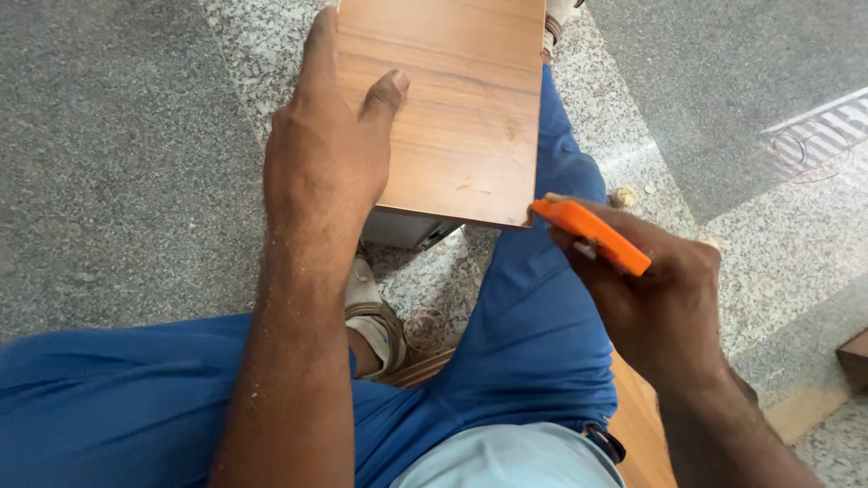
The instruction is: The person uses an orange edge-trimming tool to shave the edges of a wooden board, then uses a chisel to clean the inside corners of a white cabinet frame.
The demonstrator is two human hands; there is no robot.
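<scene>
A brown wood-grain laminate board (461, 108) rests across my blue trouser leg (533, 334). My left hand (325, 154) lies on its left edge, thumb pressed flat on the top face and fingers wrapped over the side. My right hand (655, 303) grips an orange cutter-like tool (592, 235), whose tip touches the board's near right corner. A white edge of the board shows underneath, near its front.
I sit on a grey speckled stone floor (117, 181). My sandalled foot (375, 321) sits below the board. A wooden plank (642, 425) lies under my leg. A loop of thin wire (818, 149) is at the right, and a dark wood piece (854, 352) at the far right edge.
</scene>
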